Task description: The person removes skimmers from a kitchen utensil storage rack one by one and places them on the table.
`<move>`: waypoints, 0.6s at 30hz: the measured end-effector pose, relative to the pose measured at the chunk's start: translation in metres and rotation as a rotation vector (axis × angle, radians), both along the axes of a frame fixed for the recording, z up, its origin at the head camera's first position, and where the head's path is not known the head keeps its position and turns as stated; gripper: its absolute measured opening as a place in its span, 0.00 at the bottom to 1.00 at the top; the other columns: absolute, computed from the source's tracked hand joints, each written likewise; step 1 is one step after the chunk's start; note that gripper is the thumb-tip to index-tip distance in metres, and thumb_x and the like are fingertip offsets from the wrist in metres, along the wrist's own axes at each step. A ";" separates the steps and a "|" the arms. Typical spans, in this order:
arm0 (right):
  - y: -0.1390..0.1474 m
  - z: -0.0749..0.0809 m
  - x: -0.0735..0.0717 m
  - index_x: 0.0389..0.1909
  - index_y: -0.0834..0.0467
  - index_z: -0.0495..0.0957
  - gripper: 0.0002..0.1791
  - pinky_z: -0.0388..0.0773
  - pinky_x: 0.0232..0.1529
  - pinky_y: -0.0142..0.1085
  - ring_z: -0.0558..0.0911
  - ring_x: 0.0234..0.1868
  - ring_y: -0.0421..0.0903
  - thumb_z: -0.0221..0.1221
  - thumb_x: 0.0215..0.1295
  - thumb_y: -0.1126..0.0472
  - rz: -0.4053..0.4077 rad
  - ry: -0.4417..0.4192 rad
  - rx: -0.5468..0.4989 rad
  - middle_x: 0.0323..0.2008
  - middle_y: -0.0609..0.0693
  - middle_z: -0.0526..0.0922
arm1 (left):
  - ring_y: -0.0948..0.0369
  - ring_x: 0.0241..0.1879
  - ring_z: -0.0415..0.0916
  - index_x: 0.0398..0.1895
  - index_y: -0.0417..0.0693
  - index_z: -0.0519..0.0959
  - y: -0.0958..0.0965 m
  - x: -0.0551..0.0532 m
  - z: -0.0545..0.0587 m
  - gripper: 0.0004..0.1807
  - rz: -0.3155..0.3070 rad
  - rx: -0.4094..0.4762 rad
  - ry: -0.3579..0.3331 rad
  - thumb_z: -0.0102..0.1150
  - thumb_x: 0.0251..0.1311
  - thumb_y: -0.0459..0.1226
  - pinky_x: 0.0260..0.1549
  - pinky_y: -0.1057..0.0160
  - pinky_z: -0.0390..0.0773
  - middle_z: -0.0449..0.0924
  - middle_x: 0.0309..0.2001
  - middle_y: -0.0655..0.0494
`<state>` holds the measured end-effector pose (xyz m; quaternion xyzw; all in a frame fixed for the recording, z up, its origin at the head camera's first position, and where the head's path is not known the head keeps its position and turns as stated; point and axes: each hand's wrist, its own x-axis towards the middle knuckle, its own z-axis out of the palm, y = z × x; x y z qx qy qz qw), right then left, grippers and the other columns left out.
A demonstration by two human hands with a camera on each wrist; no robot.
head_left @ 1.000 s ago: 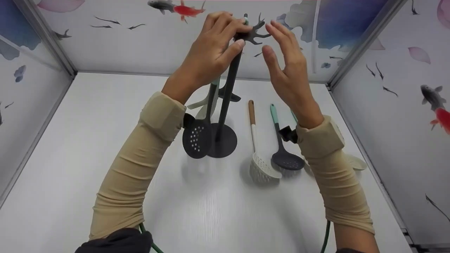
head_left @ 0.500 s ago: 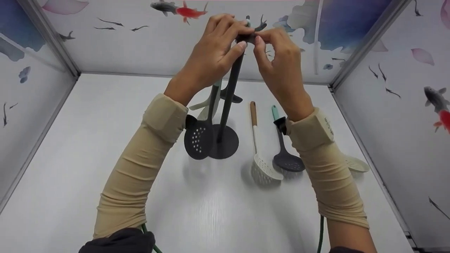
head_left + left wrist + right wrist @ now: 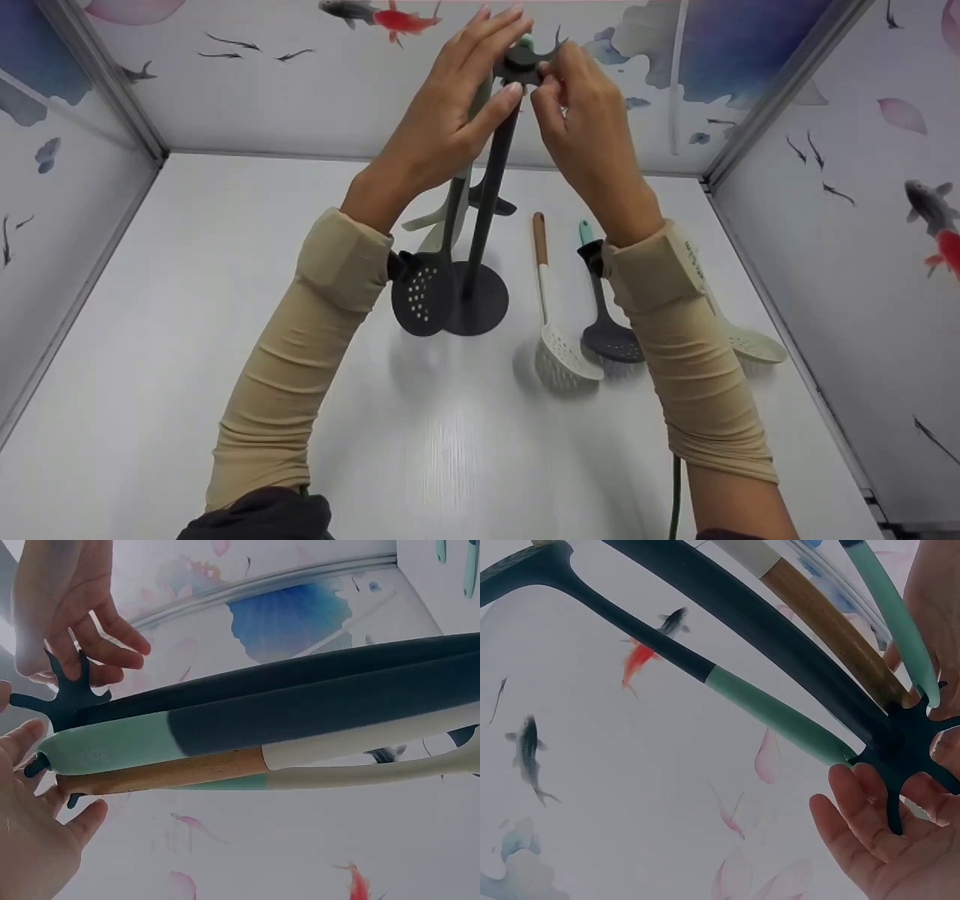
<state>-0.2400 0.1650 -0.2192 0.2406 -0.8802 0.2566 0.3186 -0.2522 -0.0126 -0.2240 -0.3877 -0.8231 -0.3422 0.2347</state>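
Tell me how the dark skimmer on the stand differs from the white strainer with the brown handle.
The dark skimmer hangs from the stand, head down; the white strainer lies on the table. The skimmer's head is dark grey, the strainer's white. The skimmer's handle is mint, the strainer's brown. Both have heads pierced with holes.

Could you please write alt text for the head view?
A person's right hand pinches the hook rack of a black stand, the left hand spread beside it. Utensils hang from the rack; a white strainer, a dark slotted ladle and a pale utensil lie on the white table.
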 end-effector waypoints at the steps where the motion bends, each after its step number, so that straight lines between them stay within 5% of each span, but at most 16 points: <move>1: 0.000 0.000 0.000 0.42 0.70 0.70 0.15 0.70 0.40 0.35 0.71 0.36 0.50 0.40 0.67 0.63 -0.001 0.000 0.000 0.34 0.61 0.72 | 0.55 0.73 0.39 0.71 0.45 0.55 -0.002 0.001 -0.002 0.30 -0.007 0.019 0.011 0.38 0.67 0.46 0.69 0.68 0.36 0.50 0.72 0.49; 7: 0.001 -0.001 -0.003 0.42 0.69 0.69 0.15 0.63 0.38 0.34 0.67 0.37 0.49 0.40 0.67 0.62 0.003 -0.028 -0.008 0.34 0.60 0.69 | 0.59 0.67 0.50 0.69 0.40 0.55 -0.013 0.013 -0.022 0.31 0.055 0.167 0.003 0.43 0.66 0.43 0.67 0.67 0.49 0.55 0.68 0.46; 12: 0.002 -0.002 -0.005 0.41 0.69 0.68 0.14 0.62 0.36 0.31 0.64 0.34 0.44 0.38 0.67 0.63 0.047 -0.041 -0.024 0.32 0.56 0.66 | 0.59 0.56 0.63 0.65 0.42 0.60 -0.017 0.025 -0.044 0.28 0.099 0.318 -0.193 0.51 0.62 0.38 0.54 0.64 0.67 0.63 0.59 0.48; 18: 0.000 0.000 -0.008 0.39 0.69 0.65 0.12 0.58 0.31 0.30 0.60 0.31 0.39 0.37 0.67 0.64 0.078 -0.054 -0.016 0.30 0.50 0.61 | 0.58 0.47 0.71 0.60 0.42 0.63 -0.019 0.033 -0.071 0.26 0.115 0.392 -0.347 0.57 0.59 0.36 0.47 0.62 0.74 0.70 0.52 0.47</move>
